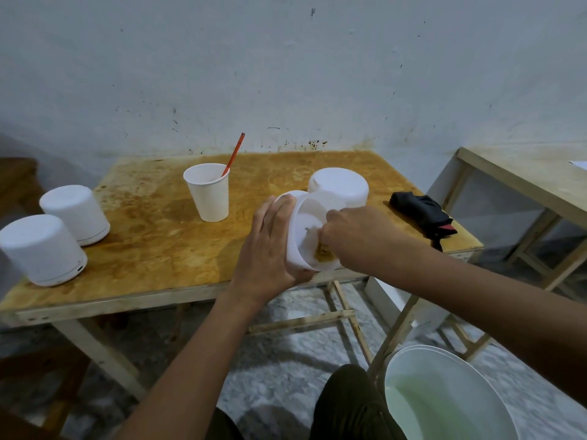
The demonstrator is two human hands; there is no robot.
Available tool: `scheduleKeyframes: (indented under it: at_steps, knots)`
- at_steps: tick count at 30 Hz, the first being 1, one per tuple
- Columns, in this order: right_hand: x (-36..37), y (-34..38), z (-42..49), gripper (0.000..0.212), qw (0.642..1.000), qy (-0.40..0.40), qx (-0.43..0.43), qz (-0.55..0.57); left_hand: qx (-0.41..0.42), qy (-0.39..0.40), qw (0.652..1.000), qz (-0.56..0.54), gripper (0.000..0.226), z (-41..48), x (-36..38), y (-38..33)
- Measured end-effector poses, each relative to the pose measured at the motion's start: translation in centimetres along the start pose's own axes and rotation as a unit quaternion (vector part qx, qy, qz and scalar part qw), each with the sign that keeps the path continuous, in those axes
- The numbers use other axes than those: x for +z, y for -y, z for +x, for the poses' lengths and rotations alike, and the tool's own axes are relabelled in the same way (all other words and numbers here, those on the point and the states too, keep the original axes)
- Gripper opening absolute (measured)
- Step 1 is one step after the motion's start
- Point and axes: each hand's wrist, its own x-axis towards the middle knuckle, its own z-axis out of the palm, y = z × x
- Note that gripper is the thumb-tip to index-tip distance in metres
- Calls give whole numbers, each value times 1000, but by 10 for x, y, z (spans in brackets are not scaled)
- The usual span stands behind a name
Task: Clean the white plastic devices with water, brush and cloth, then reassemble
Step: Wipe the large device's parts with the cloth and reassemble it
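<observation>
On the floor nearest, a white bucket (451, 369) holds pale greenish water. Over the tabletop's (158, 236) near edge, the left hand (270, 246) wraps the smooth white shell (305, 223) from outside. Its axis is tipped so the open mouth faces the right hand (352, 236), whose curled fingers pinch a yellowish wad (324, 250) inside. Beyond stand a paper cup (208, 195) holding a red-handled brush (234, 155).

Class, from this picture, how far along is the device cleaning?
Done, seemingly: two closed devices stand left on the table. In hand: the left hand grips an open shell while the right hand rubs a yellowish wad inside. Left: rejoining it with the white part behind.
</observation>
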Motion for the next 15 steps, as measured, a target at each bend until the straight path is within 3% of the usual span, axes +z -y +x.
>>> scheduleKeyframes:
  at_steps: [4,5,8,10,12,15]
  knots:
    - [-4,4,2,3,988,44,-12,144,1,-1,1000,1,119,0,-2,-2]
    - [-2,4,3,6,977,40,-8,207,1,-3,1000,-1,121,0,-2,-2]
    - [1,6,4,19,907,52,47,416,0,-4,1000,-10,123,-1,-2,-1]
    - [1,9,4,18,824,53,102,555,1,-4,1000,-18,119,-1,-1,1]
    - [0,13,4,19,713,48,152,683,6,-6,1000,-30,111,-2,-1,2]
    - [-3,23,8,13,481,26,224,847,-2,-22,998,-52,104,-4,-2,-1]
